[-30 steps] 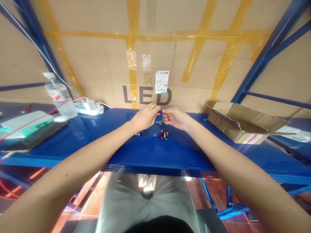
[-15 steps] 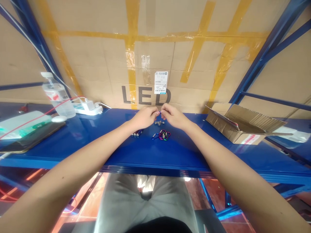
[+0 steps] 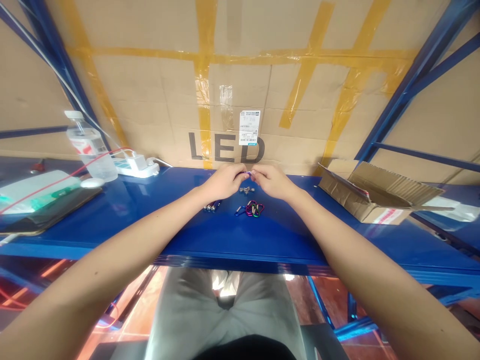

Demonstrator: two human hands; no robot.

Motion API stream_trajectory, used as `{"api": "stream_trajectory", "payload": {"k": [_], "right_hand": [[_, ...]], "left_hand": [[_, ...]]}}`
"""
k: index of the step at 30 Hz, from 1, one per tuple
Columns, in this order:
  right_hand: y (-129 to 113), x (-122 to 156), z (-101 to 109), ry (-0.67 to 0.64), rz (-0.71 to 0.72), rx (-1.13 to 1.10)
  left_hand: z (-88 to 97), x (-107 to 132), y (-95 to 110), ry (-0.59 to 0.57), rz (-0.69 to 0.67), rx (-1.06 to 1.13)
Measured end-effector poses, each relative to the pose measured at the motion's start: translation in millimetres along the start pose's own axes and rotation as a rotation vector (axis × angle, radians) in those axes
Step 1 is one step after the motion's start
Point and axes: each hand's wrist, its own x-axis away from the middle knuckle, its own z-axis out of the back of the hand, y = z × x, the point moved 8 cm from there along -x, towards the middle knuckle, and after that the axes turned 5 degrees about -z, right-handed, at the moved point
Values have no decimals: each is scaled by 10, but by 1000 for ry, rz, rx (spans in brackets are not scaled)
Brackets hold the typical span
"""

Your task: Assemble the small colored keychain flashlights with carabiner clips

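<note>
My left hand (image 3: 228,180) and my right hand (image 3: 274,181) meet above the back part of the blue table (image 3: 258,245). Between their fingertips is a small purple piece (image 3: 247,173), pinched from both sides. Most of it is hidden by the fingers, and its kind cannot be made out. Just below the hands lies a small heap of silvery metal parts (image 3: 246,190). Nearer to me are several coloured carabiners (image 3: 255,209), in blue, pink and green. Beside my left wrist, several slim dark-blue rods with shiny metal ends (image 3: 213,206) lie partly covered by the forearm.
An open cardboard box (image 3: 375,200) stands on the right. At left are a water bottle (image 3: 90,150), a white power strip (image 3: 140,169), a red cable and a green-and-white packet (image 3: 41,190) on a dark flat item. A large taped carton (image 3: 165,100) rises behind the table.
The fingertips have shifted slightly, and more of the small purple piece shows between them. The carabiners, rods and metal parts lie as before.
</note>
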Motion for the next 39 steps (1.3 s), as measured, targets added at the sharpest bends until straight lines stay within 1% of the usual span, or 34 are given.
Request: {"api": "stream_trajectory", "payload": {"k": [4,9,12,14,16,19,22,25,28,32,39], "right_hand": [[49,2,-33,-39,-118,-211],[80,49,-195,-164,-389,-672],[63,82,-281,-228,-503,-873],[47,102,-340,-288,-560,-978],[31,106,-373,-325,-581,-1052],[42,81,-346,-279,-550,-1052],[88,56,-280,-176,-506,-915],[105,41,-245,-120,-458,-771],[102,43,-249,-110,-445,-737],[78,68,-254,-134,-483,-801],[90,125,-323,-259,-657,-978]], "left_hand": [[13,21,45,35,-74,-23],[38,45,114,81,-203,-154],[59,48,173,91,-276,-214],[71,43,211,85,-294,-258],[76,30,225,66,-260,-292],[80,8,177,52,-124,-287],[50,-9,93,45,-26,-230],[0,-22,42,9,-29,-199],[-10,-14,7,-32,-4,-238],[20,9,35,-36,23,-325],[-8,9,122,-5,-98,-357]]}}
